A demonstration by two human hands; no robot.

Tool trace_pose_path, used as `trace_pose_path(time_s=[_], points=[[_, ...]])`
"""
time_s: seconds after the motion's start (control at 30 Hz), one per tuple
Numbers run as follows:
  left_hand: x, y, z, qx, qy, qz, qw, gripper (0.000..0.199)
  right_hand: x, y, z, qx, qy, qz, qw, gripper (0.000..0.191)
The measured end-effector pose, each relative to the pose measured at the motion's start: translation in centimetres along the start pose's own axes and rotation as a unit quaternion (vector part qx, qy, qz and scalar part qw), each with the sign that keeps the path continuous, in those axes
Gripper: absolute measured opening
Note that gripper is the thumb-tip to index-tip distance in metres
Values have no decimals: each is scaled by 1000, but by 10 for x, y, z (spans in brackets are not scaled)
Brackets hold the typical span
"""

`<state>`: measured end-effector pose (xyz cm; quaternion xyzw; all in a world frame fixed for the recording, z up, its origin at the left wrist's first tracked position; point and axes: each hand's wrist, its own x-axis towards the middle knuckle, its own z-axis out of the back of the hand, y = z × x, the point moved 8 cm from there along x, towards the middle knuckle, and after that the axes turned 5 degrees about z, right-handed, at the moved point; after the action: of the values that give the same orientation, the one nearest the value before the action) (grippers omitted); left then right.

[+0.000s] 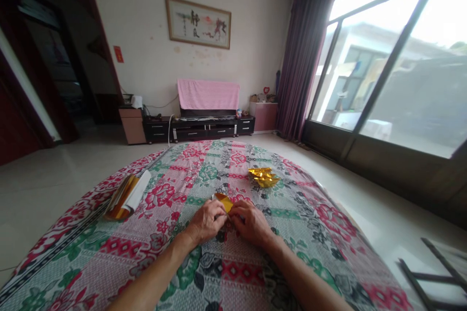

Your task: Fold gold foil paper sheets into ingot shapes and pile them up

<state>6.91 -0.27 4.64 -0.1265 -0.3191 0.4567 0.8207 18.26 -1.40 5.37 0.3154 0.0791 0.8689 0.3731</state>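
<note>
The left hand (209, 219) and right hand (251, 219) met at the near end of a gold foil sheet (224, 201), pinching it between closed fingers over the floral tablecloth (242, 272). Folded gold foil pieces (265, 179) lay beyond it, farther right; a curled paper stack (126, 199) lay left.

Here's the pink cloth (208, 94), draped wide against a pale wall (134, 14)! Straight above it hangs a framed picture (199, 21), brownish stains (177, 49) showing just under the frame. Below the cloth, a low black cabinet (197, 134). Out to its left, a red paper strip (118, 54), then a dark doorway (60, 63). Over to its right, a purple curtain (297, 53), and farther right the big window (394, 63), daylight pouring in, shining off the pale floor (355, 187)!
</note>
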Motion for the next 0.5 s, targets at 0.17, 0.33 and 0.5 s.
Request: trace_pose_path(time_s=[0.17,0.33,0.5], points=[[4,-1,-3,36,-10,11,999,15,-1,-1,0,12,-9,-7,1000,15],[3,0,0,60,-41,26,997,13,-2,-2,-1,22,-10,-8,1000,17],[2,0,1,71,-54,32,995,11,-1,-2,0,26,-8,-13,1000,17]])
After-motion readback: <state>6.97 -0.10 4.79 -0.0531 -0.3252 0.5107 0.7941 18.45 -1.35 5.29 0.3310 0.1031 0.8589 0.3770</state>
